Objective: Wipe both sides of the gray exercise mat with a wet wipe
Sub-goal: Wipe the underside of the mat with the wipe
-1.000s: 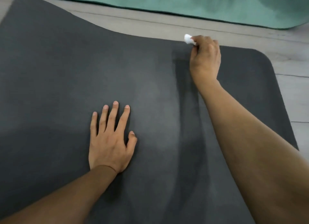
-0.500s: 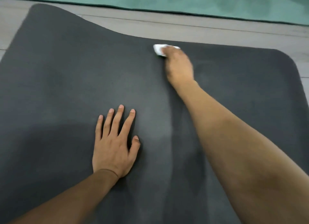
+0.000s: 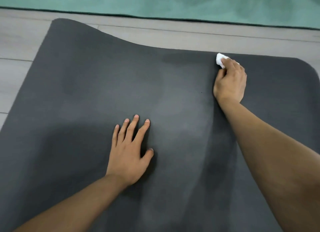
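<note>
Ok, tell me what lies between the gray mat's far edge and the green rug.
Only a bare strip of wood floor separates the gray mat from the green rug, as the head view shows.

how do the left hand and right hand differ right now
The left hand lies flat with fingers spread, holding nothing; the right hand curls round a white wet wipe. The left hand sits mid-mat; the right hand is at the far edge. Both rest on the gray mat.

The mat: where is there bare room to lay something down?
Bare gray mat lies left of the left hand, and between it and the far edge. The right corner is crowded: the right hand presses the wet wipe there.
</note>
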`<state>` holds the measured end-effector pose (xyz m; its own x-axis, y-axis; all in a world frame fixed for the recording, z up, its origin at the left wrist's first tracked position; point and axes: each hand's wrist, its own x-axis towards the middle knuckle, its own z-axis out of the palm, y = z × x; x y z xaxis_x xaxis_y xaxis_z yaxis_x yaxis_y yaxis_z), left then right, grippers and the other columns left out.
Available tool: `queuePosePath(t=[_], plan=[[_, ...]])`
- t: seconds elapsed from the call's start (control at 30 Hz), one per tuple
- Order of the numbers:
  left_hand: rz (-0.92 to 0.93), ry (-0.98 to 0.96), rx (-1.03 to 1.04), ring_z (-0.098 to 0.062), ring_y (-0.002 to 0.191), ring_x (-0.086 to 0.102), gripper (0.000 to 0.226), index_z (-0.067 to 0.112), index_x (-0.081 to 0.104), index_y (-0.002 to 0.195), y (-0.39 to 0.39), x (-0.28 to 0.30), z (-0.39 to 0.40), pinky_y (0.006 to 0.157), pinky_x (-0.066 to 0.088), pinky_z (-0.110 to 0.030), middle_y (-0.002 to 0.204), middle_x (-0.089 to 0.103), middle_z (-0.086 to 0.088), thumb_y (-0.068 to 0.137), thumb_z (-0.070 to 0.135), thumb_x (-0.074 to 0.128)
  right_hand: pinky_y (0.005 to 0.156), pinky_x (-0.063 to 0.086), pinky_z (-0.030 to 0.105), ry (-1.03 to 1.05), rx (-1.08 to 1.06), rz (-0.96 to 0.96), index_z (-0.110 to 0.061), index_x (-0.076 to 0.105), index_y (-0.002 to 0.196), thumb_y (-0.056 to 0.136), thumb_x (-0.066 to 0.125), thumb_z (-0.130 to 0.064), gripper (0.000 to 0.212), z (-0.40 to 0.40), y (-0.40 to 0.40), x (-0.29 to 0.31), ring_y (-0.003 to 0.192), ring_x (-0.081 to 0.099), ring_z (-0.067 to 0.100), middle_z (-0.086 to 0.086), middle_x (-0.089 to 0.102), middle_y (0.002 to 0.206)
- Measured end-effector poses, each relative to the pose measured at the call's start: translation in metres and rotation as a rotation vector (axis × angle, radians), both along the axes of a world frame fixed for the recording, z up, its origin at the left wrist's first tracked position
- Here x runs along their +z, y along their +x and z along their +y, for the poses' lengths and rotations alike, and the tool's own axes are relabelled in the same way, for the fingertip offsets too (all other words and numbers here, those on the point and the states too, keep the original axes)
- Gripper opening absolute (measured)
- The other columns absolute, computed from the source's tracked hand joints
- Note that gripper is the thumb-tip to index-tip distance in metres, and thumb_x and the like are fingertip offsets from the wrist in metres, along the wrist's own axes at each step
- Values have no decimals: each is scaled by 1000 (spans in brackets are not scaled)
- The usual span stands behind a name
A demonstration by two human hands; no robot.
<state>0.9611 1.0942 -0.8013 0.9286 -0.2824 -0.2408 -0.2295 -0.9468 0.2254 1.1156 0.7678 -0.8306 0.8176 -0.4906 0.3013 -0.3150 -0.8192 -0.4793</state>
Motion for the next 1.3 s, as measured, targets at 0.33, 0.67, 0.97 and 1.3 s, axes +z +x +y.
queuePosePath(t=[0.33, 0.67, 0.97, 1.3], plan=[[-244, 20, 38, -31, 156, 17, 70, 24, 24, 162, 95, -28, 25, 127, 11, -47, 168, 22, -10, 96, 45, 31, 106, 35, 30, -78, 20, -35, -21, 62, 119, 90, 37, -10, 40, -3, 4, -7, 119, 51, 24, -3, 61, 127], [-261, 17, 38, -30, 157, 16, 71, 26, 25, 162, 100, -30, 29, 127, 12, -49, 168, 23, -8, 94, 48, 30, 77, 29, 13, 278, -22, 23, -22, 69, 117, 89, 41, -8, 42, 113, 70, 9, 109, 57, 22, 6, 63, 121], [-284, -23, 48, -32, 155, 20, 71, 24, 29, 161, 98, -29, 28, 127, 12, -49, 167, 27, -10, 93, 47, 32, 94, 36, 13, 101, 246, 102, -30, 66, 122, 89, 38, -19, 45, 67, 25, 18, 118, 54, 7, -15, 63, 127], [-294, -32, 58, -32, 155, 20, 71, 24, 30, 160, 99, -29, 28, 127, 12, -49, 167, 27, -9, 93, 47, 33, 103, 43, 31, 170, 390, 64, -17, 69, 119, 87, 48, -9, 39, 180, 30, 1, 119, 56, 17, 0, 65, 126]])
